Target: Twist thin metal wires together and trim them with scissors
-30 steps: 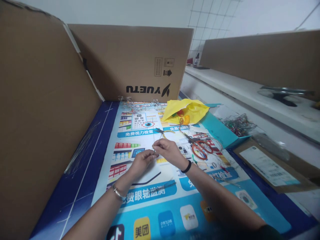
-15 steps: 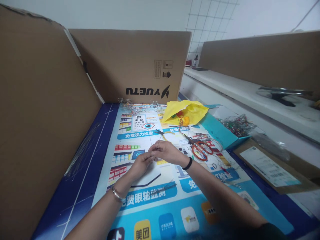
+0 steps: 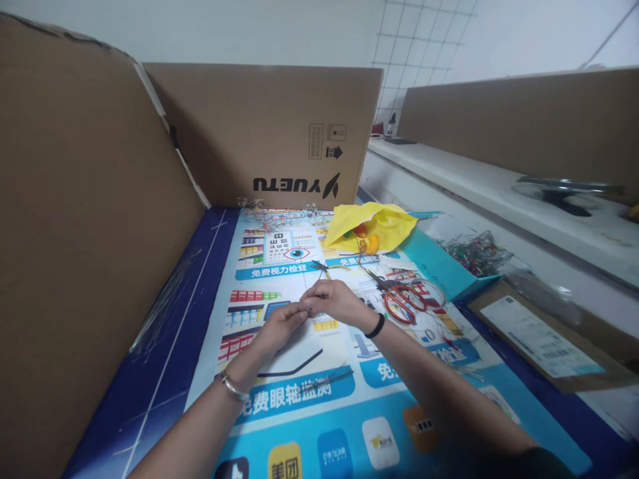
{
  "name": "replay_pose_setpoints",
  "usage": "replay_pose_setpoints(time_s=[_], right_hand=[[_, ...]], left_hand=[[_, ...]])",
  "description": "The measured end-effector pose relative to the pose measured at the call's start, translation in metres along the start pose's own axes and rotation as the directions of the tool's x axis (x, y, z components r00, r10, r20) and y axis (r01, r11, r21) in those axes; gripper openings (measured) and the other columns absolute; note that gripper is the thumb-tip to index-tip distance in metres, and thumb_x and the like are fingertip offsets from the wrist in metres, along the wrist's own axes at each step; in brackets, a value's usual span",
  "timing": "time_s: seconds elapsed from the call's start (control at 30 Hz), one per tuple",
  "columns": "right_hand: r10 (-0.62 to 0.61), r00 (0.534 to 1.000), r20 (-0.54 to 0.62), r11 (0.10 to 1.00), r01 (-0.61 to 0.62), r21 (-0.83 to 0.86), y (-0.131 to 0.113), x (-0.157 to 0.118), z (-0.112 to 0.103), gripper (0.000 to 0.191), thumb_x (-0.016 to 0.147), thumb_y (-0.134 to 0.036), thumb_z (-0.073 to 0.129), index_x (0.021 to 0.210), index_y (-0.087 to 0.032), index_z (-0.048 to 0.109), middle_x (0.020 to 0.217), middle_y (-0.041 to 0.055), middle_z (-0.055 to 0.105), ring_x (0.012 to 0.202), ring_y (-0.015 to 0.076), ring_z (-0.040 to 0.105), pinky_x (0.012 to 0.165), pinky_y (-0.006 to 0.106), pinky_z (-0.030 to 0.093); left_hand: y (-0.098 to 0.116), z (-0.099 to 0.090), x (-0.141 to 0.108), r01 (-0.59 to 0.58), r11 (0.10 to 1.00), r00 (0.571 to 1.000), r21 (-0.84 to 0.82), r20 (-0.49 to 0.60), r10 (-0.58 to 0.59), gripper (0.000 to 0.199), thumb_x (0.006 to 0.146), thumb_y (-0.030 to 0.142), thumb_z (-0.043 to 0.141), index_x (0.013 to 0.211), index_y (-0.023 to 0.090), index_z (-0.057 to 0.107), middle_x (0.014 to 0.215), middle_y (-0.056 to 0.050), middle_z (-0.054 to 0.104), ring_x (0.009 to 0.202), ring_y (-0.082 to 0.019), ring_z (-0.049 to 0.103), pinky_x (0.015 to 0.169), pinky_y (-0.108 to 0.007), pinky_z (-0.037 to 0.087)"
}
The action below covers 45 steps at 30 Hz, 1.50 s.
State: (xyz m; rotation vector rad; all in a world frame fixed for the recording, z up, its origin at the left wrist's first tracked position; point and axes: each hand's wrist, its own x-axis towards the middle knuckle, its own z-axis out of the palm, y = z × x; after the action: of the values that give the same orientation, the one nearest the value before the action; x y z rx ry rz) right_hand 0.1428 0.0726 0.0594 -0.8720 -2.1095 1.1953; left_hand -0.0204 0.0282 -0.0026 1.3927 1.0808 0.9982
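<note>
Nearest you, loose dark wires (image 3: 329,379) on printed mat (image 3: 294,422); beyond, your left hand (image 3: 285,323) and right hand (image 3: 338,303) meet over mat, thumbs and fingers of both pinching thin wire (image 3: 306,283), its free end rising past fingertips; red-handled scissors (image 3: 388,285) to your right; pliers (image 3: 320,266) just past hands; yellow bag (image 3: 387,229) farther; cardboard panel (image 3: 239,133) behind
</note>
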Motion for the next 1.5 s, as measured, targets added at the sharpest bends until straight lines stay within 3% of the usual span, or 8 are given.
replay_pose_setpoints(time_s=[0.17,0.33,0.7,0.87,1.0,1.2,1.33,1.5], right_hand=[[0.059,0.998,0.016,0.996,-0.06,0.069,0.002,0.0,0.005,0.02,0.076,-0.031,0.057,0.079,-0.014,0.068,0.067,0.0018,0.063,0.058,0.0122,0.059,0.055,0.022,0.047],[0.091,0.996,-0.004,0.983,-0.09,0.159,0.006,0.0,0.01,0.02,0.073,-0.031,0.06,0.079,-0.013,0.066,0.072,0.0023,0.061,0.055,0.0108,0.057,0.052,0.022,0.048],[0.142,0.989,-0.034,0.967,-0.131,0.218,0.007,-0.001,0.012,0.013,0.071,-0.024,0.058,0.078,-0.014,0.062,0.06,-0.0005,0.059,0.054,0.0112,0.056,0.052,0.022,0.046],[0.116,0.988,-0.104,0.986,-0.102,0.134,0.006,-0.001,0.016,0.012,0.071,-0.021,0.057,0.078,-0.014,0.064,0.068,0.0014,0.062,0.058,0.0112,0.056,0.053,0.021,0.045],[0.102,0.989,-0.103,0.994,-0.098,0.045,-0.002,0.0,0.018,0.012,0.073,-0.02,0.054,0.079,-0.016,0.064,0.071,0.0008,0.061,0.056,0.0095,0.055,0.051,0.02,0.043],[-0.028,0.994,-0.106,0.988,0.012,-0.151,-0.01,0.001,0.013,0.011,0.073,-0.014,0.054,0.077,-0.016,0.065,0.075,0.0008,0.061,0.069,0.0107,0.056,0.061,0.02,0.043],[-0.039,0.997,-0.072,0.983,0.025,-0.185,-0.01,0.0,0.011,0.011,0.075,-0.014,0.055,0.078,-0.016,0.065,0.077,0.0008,0.063,0.071,0.011,0.056,0.064,0.021,0.042],[-0.051,0.997,-0.053,0.97,0.037,-0.238,-0.008,-0.001,0.009,0.009,0.076,-0.016,0.056,0.076,-0.016,0.065,0.076,0.0012,0.064,0.072,0.0122,0.057,0.066,0.021,0.041]], left_hand=[[-0.001,0.0,-0.001,-0.005,1.0,1.0,-0.006,-0.011,0.005,0.025,0.077,0.034,0.057,0.088,0.014,0.068,0.09,-0.005,0.069,0.086,-0.019,0.057,0.083,-0.03,0.039],[-0.002,0.0,0.0,-0.015,1.0,1.0,0.01,-0.011,0.015,0.025,0.078,0.035,0.056,0.085,0.014,0.067,0.085,-0.005,0.069,0.081,-0.018,0.058,0.077,-0.028,0.041],[0.003,0.002,-0.001,0.018,0.999,1.0,-0.035,-0.001,-0.018,0.023,0.075,0.031,0.059,0.089,0.015,0.067,0.088,-0.005,0.069,0.08,-0.017,0.058,0.077,-0.028,0.041],[0.002,0.005,-0.001,-0.004,0.999,0.999,-0.039,-0.032,0.003,0.021,0.071,0.029,0.063,0.087,0.014,0.065,0.084,-0.004,0.069,0.077,-0.018,0.058,0.074,-0.028,0.042],[-0.002,0.004,0.0,-0.09,0.996,0.996,-0.008,-0.023,0.09,0.018,0.078,0.03,0.056,0.086,0.015,0.063,0.085,-0.004,0.066,0.082,-0.018,0.057,0.077,-0.029,0.042],[-0.002,0.003,-0.002,-0.181,0.981,0.983,0.072,0.023,0.18,0.026,0.085,0.032,0.047,0.104,0.018,0.058,0.108,-0.006,0.061,0.101,-0.021,0.052,0.09,-0.034,0.037],[-0.001,0.003,-0.002,-0.158,0.985,0.987,0.074,0.01,0.158,0.029,0.085,0.033,0.047,0.109,0.019,0.054,0.11,-0.006,0.059,0.104,-0.021,0.051,0.091,-0.034,0.036],[-0.004,0.0,-0.001,-0.121,0.988,0.993,0.1,0.011,0.12,0.024,0.082,0.032,0.05,0.1,0.017,0.058,0.099,-0.004,0.063,0.091,-0.018,0.054,0.083,-0.03,0.04]])
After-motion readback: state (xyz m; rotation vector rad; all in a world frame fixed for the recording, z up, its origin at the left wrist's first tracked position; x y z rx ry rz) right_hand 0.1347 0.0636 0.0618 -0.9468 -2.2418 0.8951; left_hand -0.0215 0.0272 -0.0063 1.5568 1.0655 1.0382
